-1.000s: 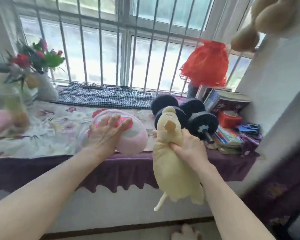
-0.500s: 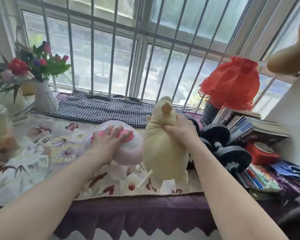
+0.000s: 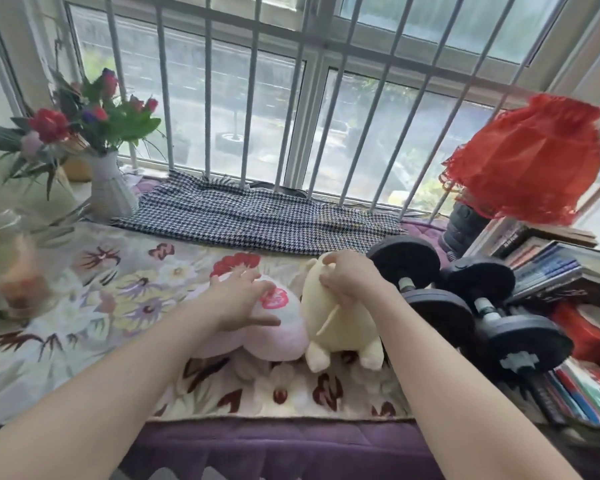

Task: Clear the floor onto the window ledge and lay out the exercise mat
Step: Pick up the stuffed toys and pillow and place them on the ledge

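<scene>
A pale yellow plush toy [image 3: 340,327] lies on the window ledge [image 3: 94,306], which is covered with a floral cloth. My right hand [image 3: 347,277] grips the toy's upper back. Touching it on the left is a pink round plush [image 3: 274,336] with a red patch. My left hand [image 3: 241,297] rests flat on the pink plush, fingers spread. Two black dumbbells [image 3: 465,306] lie just right of the yellow toy. No exercise mat is in view.
A white vase of flowers [image 3: 110,188] stands at the back left, and a glass jar [image 3: 18,268] at the far left. A houndstooth cloth [image 3: 257,216] lies under the barred window. A red-shaded lamp [image 3: 523,157] and stacked books [image 3: 548,268] fill the right end.
My right hand has carried the yellow plush from hanging in front of the ledge up onto it and laid it down beside the pink plush. My left hand stayed on the pink plush.
</scene>
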